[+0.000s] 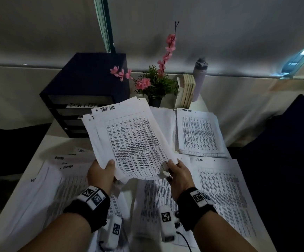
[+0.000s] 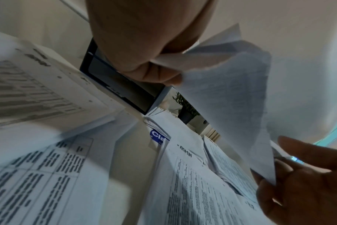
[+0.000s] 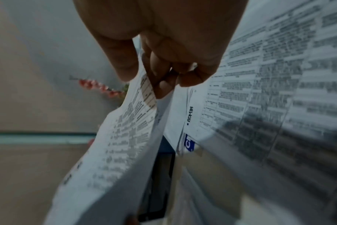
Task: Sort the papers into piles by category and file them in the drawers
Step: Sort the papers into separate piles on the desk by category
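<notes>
I hold a small sheaf of printed sheets headed "TASK LIST" (image 1: 133, 135) above the desk. My left hand (image 1: 102, 170) grips its lower left corner, thumb on top. My right hand (image 1: 174, 170) pinches the lower right corner of the sheaf (image 3: 125, 137) between thumb and fingers. A black drawer unit (image 1: 78, 99) stands behind the sheaf at the back left, its top drawer labelled "TASK LIST". A pile headed "TASK LIST" (image 1: 200, 131) lies at the back right. An "H.R." pile (image 1: 224, 193) lies at the right. Sheets marked "ADMIN" (image 1: 65, 166) lie at the left.
A potted plant with pink blossoms (image 1: 156, 82) stands behind the papers. Beside it are upright books (image 1: 188, 90) and a grey bottle (image 1: 199, 77). More printed sheets (image 1: 153, 200) cover the white desk under my wrists. A wall runs along the back.
</notes>
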Motion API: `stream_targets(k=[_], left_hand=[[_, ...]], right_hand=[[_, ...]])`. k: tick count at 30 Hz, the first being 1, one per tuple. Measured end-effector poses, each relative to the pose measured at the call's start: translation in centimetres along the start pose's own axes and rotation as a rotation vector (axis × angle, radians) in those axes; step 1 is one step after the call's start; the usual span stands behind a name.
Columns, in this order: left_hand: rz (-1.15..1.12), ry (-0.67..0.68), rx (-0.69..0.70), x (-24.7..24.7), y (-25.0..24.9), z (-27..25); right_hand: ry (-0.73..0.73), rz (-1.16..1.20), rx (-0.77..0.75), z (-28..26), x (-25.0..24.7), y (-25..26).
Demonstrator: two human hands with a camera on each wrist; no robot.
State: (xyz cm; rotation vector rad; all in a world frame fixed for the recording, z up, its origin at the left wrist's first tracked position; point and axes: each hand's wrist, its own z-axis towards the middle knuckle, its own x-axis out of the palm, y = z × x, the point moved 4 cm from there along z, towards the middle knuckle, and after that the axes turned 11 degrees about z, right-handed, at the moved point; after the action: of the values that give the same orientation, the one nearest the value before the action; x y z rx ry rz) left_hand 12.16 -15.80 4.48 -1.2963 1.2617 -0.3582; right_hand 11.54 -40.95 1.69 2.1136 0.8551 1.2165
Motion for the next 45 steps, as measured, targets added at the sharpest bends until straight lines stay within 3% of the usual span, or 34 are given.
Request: stream_targets(k=[4, 7, 14, 18, 24, 28, 31, 33, 35, 38, 45], left_hand=[[0.038, 0.085, 0.010, 1.5, -0.1, -0.4], [0.090, 0.103, 0.038, 1.9, 0.0, -0.4], [0.138, 0.117, 0.047, 1.8, 1.0, 0.1], [0.201, 0.181, 0.003, 2.4, 2.2, 0.3], [0.244, 0.232, -0.035, 2.8, 3.7, 0.3], [0.220, 0.252, -0.021, 2.8, 3.6, 0.2], [0.214, 0.291, 0.000, 3.7, 2.9, -0.7], [0.232, 0.350, 0.009, 4.6, 2.5, -1.4], [0.260, 0.436, 0.003, 5.8, 2.9, -2.0], [0.369, 0.541, -0.023, 7.3, 4.0, -2.8], [0.395, 0.614, -0.148, 9.0, 6.0, -4.9]], right_hand=[[-0.034, -0.355, 0.003, 1.1, -0.9, -0.1], [-0.186, -0.474, -0.092, 3.3, -2.3, 1.1], [-0.670, -0.188, -0.138, 8.4, -9.7, 8.0], [-0.761, -0.196, -0.133, 10.5, -13.1, 10.0], [-0.754, -0.216, -0.126, 12.4, -13.8, 11.7], [-0.679, -0.556, -0.019, 12.0, -12.5, 11.4], [-0.447, -0.564, -0.006, 9.3, -8.8, 7.9], [-0.205, -0.483, 0.096, 7.2, -6.0, 4.4], [-0.086, -0.567, 0.138, 5.6, -4.6, 1.0], [-0.157, -0.828, 0.006, 4.0, -4.9, -0.3], [-0.400, -1.407, -0.066, 0.3, -7.8, -0.2]])
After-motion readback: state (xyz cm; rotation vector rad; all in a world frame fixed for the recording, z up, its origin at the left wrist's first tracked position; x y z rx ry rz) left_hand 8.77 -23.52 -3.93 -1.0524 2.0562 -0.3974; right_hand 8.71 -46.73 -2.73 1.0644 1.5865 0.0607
